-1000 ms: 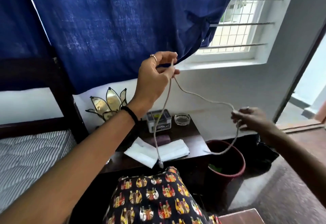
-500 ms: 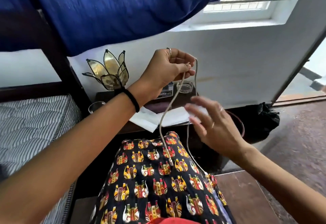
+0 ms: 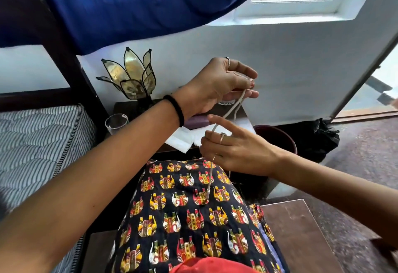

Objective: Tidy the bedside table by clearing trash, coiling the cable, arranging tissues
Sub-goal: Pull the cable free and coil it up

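A thin cream cable (image 3: pixel 229 111) hangs doubled from my left hand (image 3: pixel 217 83), which pinches its top above the dark bedside table (image 3: pixel 244 113). Just below, my right hand (image 3: pixel 234 150) holds the strands, its index finger stretched out. One end of the cable, with its plug, dangles down over my patterned lap (image 3: pixel 189 212). White tissues (image 3: pixel 183 139) lie flat on the table under my hands, partly hidden by them.
A petal-shaped lamp (image 3: pixel 131 79) stands at the table's back left, a drinking glass (image 3: pixel 116 123) near the striped mattress (image 3: pixel 36 150). A purple block (image 3: pixel 197 120) lies by the tissues. A dark red bin (image 3: pixel 277 138) and a black bag (image 3: pixel 316 137) sit right of the table.
My right hand came in from the far right to just under my left hand and took the cable, folding it into a loop. My view tipped downward.
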### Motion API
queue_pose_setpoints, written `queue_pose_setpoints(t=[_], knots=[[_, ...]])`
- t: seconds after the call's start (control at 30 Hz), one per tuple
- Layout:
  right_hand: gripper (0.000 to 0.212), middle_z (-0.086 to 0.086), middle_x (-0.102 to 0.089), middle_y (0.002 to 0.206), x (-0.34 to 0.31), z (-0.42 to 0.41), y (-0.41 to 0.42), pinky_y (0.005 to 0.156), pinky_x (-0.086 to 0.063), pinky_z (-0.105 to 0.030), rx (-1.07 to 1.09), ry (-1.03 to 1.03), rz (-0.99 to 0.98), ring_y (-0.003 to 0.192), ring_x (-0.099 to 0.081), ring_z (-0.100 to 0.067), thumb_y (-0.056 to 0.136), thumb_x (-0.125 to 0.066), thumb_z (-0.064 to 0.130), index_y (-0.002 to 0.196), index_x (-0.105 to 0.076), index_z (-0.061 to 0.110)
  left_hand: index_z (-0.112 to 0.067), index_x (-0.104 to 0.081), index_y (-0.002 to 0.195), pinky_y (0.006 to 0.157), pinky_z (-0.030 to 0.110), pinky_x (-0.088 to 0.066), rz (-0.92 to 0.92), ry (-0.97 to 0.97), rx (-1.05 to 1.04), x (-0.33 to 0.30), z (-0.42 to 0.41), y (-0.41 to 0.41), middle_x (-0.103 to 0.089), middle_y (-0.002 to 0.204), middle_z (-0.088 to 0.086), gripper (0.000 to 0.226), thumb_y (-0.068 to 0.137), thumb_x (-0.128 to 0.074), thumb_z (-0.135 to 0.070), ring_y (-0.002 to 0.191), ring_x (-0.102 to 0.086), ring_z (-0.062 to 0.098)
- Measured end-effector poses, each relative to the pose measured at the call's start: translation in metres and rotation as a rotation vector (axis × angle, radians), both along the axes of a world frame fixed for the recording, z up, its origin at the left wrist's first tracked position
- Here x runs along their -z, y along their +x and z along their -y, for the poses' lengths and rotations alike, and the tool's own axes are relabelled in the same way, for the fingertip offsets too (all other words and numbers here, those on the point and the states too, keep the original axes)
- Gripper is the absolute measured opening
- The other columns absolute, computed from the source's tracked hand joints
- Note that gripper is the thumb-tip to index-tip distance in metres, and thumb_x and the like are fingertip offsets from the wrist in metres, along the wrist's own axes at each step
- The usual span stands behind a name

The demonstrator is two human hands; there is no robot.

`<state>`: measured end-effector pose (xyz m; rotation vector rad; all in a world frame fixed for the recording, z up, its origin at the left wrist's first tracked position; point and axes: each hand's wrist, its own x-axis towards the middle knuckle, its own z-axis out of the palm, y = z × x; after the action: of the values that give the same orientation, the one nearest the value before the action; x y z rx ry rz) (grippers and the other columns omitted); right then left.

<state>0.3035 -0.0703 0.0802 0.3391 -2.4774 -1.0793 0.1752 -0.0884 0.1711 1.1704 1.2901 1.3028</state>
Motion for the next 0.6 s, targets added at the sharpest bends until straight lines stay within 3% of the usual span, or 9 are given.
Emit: queue_pose_setpoints(t=[0.17,0.3,0.4,0.47,0.6], knots=[[0.038,0.006,-0.068,0.085,-0.007,-0.009,0.001,0.113,-0.027,-0.045,-0.050,0.110,0.065,0.088,-0.066,-0.013,0.092,-0.043,-0.004,0.077,-0.071,0.017,-0.001,-0.061,0.094,0.075,0.027,-0.059,0.038,-0.020,0.057,0.002,-0.002,0.001,-0.065,0.095,0.020,0.014,0.084,-0.062,0.008,0.076,-0.072,0.027],[0.025,0.004,-0.064,0.083,-0.017,-0.012,0.000,0.102,-0.047,-0.043,-0.065,0.059,-0.029,0.077,-0.060,-0.016,0.091,-0.051,0.001,0.078,-0.067,0.015,-0.003,-0.060,0.104,0.078,0.037,-0.057,-0.057,-0.102,-0.038,0.008,-0.004,0.002,-0.069,0.096,0.018,0.017,0.094,-0.057,-0.016,0.087,-0.069,0.036],[0.012,-0.001,-0.062,0.091,-0.024,-0.017,0.007,0.091,-0.049,-0.041,0.012,-0.158,-0.218,0.084,-0.055,-0.020,0.092,-0.056,0.007,0.095,-0.065,0.014,-0.017,-0.062,0.098,0.088,0.041,-0.050,-0.253,-0.238,-0.079,0.024,-0.002,-0.013,-0.070,0.091,0.005,0.038,0.097,-0.041,-0.048,0.082,-0.067,0.023],[0.018,-0.006,-0.062,0.095,-0.027,-0.026,0.015,0.079,-0.050,-0.038,0.112,-0.306,-0.291,0.084,-0.058,-0.026,0.091,-0.054,0.005,0.107,-0.058,0.014,-0.021,-0.065,0.091,0.091,0.040,-0.045,-0.297,-0.332,-0.023,0.041,0.005,-0.026,-0.070,0.083,-0.003,0.054,0.094,-0.029,-0.061,0.080,-0.065,0.019],[0.023,-0.008,-0.057,0.101,-0.027,-0.039,0.023,0.063,-0.048,-0.030,0.397,-0.735,-0.443,0.079,-0.060,-0.028,0.087,-0.049,0.008,0.105,-0.062,0.014,-0.020,-0.069,0.102,0.097,0.044,-0.043,-0.245,-0.383,0.201,0.078,0.021,-0.044,-0.074,0.103,-0.004,0.077,0.087,-0.015,-0.072,0.102,-0.067,0.020]])
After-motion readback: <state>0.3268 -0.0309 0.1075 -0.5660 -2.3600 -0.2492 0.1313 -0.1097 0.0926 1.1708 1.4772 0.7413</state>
